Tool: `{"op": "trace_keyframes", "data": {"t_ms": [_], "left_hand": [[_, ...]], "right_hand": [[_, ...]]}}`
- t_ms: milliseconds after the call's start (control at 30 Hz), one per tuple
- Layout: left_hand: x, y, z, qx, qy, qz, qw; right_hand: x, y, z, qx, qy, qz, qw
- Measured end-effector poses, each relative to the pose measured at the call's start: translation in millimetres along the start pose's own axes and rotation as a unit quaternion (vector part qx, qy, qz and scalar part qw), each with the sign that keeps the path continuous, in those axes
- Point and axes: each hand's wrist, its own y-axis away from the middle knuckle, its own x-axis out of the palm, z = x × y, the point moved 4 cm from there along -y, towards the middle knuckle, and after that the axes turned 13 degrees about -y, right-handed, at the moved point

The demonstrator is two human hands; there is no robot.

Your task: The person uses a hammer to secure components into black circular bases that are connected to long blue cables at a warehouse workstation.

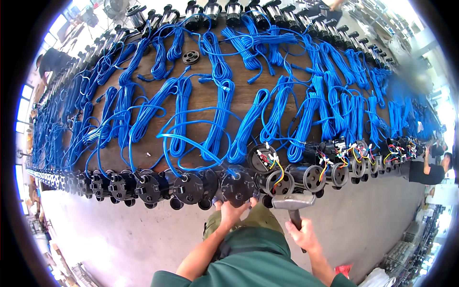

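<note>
My right hand (304,236) is closed round the dark handle of a hammer (293,203), its grey metal head raised just right of my body, near the table edge. At the near edge my left hand (232,213) grips the lower rim of a black cylindrical housing (237,189) whose round cap faces me; part of its fingers is hidden under it. A blue cable (191,140) loops over the table from this row. Just right of the held housing stand open housings (279,183) with red, yellow and blue wires sticking out.
Many bundled blue cables (220,119) cover the brown table (201,91). More capped housings (149,187) line the near edge to the left, and silver-and-black cylinders (233,13) line the far edge. A loose black ring (191,57) lies among the cables. Another person (428,170) stands at the right.
</note>
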Motion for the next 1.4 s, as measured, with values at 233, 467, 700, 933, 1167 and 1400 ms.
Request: {"op": "trace_keyframes", "data": {"t_ms": [233, 467, 700, 933, 1167, 1400], "left_hand": [[18, -16, 6, 0.142, -0.104, -0.079, 0.981], [30, -22, 32, 0.145, -0.131, -0.069, 0.978], [11, -14, 8, 0.076, -0.164, -0.003, 0.984], [-2, -3, -5, -0.014, -0.012, 0.016, 1.000], [18, -9, 21, -0.021, 0.068, -0.023, 0.997], [47, -25, 68, 0.126, -0.107, 0.004, 0.986]], "right_hand": [[32, 5, 7, -0.269, 0.159, -0.005, 0.950], [53, -33, 11, -0.341, 0.282, 0.063, 0.894], [43, -48, -14, -0.302, 0.294, -0.015, 0.907], [50, -17, 16, -0.370, 0.246, 0.012, 0.896], [55, -53, -8, -0.318, 0.335, -0.023, 0.886], [51, -24, 2, -0.386, 0.292, 0.029, 0.875]]}}
